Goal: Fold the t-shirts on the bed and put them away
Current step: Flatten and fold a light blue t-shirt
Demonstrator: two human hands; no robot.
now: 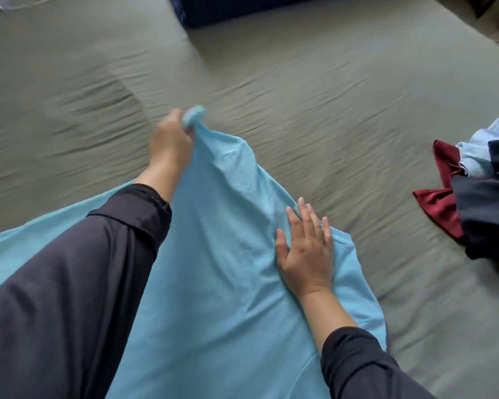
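Left hand (170, 139) gripping blue t-shirt (213, 283) edge, right hand (306, 251) flat on it, bed (329, 110) beyond.

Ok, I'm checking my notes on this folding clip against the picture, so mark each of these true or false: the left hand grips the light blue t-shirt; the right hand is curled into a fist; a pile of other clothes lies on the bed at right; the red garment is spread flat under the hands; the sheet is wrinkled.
1. The left hand grips the light blue t-shirt. True.
2. The right hand is a fist. False: it lies flat on the shirt.
3. A pile of clothes lies at right. True.
4. The red garment lies under the hands. False: it is in that pile.
5. The sheet is wrinkled. True.
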